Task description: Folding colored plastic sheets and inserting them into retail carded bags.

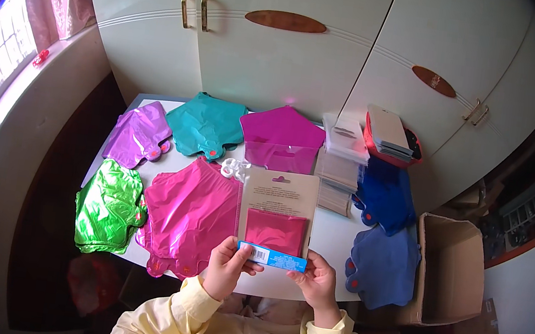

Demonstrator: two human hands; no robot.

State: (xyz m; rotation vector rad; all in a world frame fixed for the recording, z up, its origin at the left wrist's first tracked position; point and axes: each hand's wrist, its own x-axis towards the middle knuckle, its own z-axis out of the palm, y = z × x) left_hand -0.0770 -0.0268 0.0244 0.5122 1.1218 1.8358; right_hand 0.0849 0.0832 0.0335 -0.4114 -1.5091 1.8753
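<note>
Both hands grip the lower corners of a beige backing card with a hang hole at its top. A folded pink foil balloon lies against the card's lower half. Across the bottom edge runs a blue label strip with a white barcode patch. My left hand pinches the left corner, its thumb on the strip. My right hand is closed on the right corner. Just left of the card lies a stack of flat pink foil balloons, near a white ribbon coil.
Around the white table lie purple, teal, magenta, green and blue foil balloons. Clear bags and a red basket of cards stand far right. An open cardboard box sits beyond the right edge.
</note>
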